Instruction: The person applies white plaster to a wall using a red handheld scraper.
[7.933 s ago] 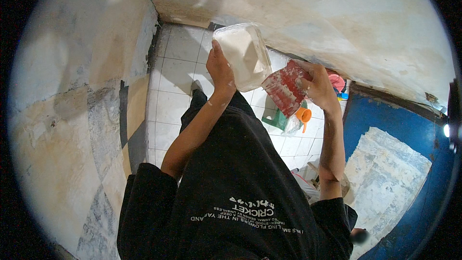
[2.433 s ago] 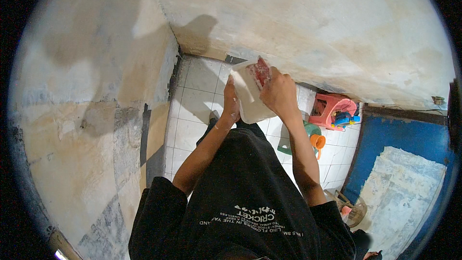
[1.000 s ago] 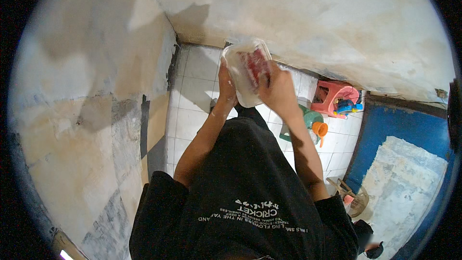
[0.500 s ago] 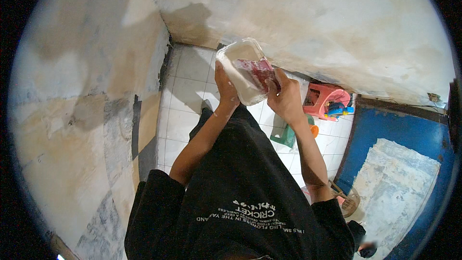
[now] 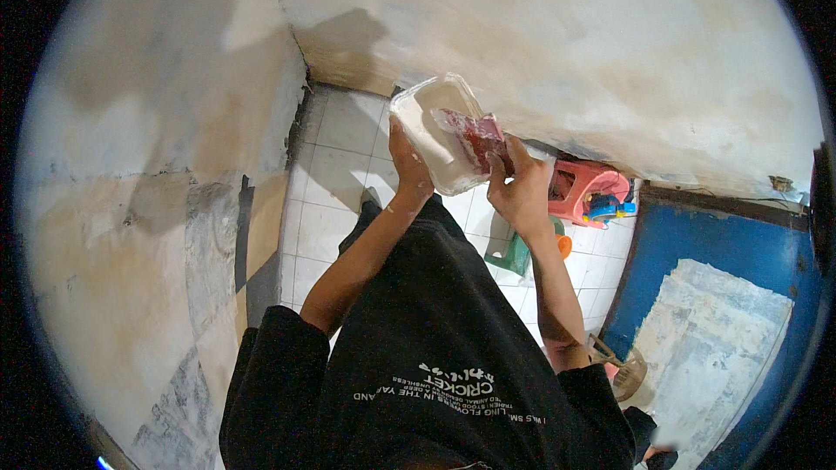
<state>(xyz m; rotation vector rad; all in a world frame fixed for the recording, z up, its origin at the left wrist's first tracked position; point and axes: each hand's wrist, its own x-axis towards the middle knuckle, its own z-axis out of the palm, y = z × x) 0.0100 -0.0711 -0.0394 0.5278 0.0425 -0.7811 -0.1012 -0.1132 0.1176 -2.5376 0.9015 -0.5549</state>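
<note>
Patchy plastered walls (image 5: 557, 52) meet over a white tile floor (image 5: 335, 135). Rectangular plastic tub (image 5: 450, 83) with off-white paste (image 5: 424, 128) sits between the hands, long axis running away from the torso (image 5: 418, 313), far end angled left. Left hand (image 5: 410, 161) is nearer, clamped on its left side. Right hand (image 5: 525, 184) pinches a smeared red scraper (image 5: 476, 137), blade over the opening, pointing left; can't tell whether it touches paste. Pink plastic stool (image 5: 601, 174): right of the right hand.
</note>
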